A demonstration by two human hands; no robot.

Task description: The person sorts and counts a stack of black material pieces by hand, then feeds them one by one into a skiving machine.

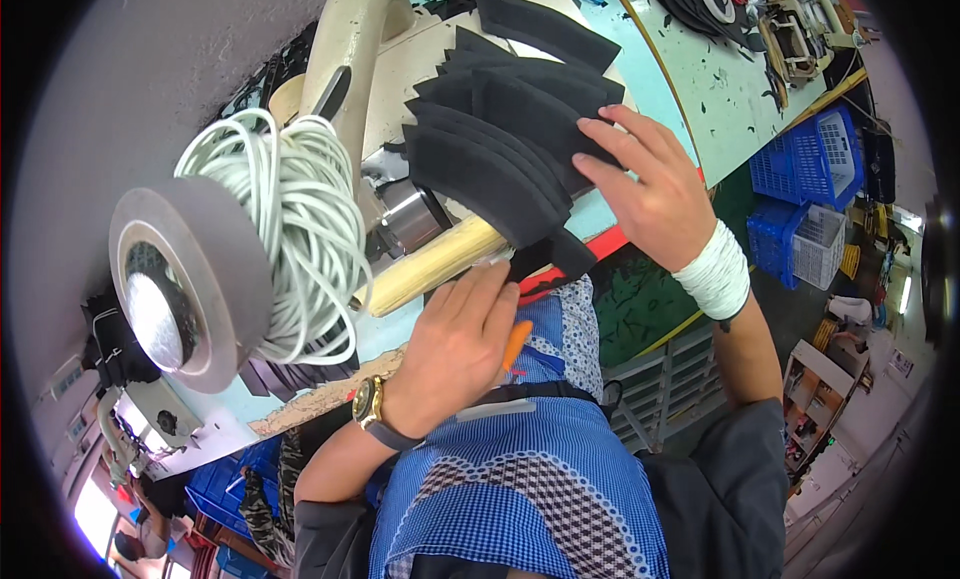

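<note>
A fanned stack of several black curved fabric pieces (500,149) lies on the pale blue worktable (720,89). My right hand (650,184), with white wrapping at the wrist, rests flat on the right edge of the stack, fingers spread. My left hand (460,344), with a gold watch at the wrist, is at the near table edge, fingertips touching the lowest black piece beside a cream cylinder (430,264). An orange object (515,344) shows under the left hand; whether the hand holds it is unclear.
A cream machine arm (345,49) and metal spindle (405,214) stand left of the stack. A coil of pale cord (300,229) and a big tape roll (185,279) hang at left. Blue crates (810,164) sit right; more black pieces (705,4) lie far back.
</note>
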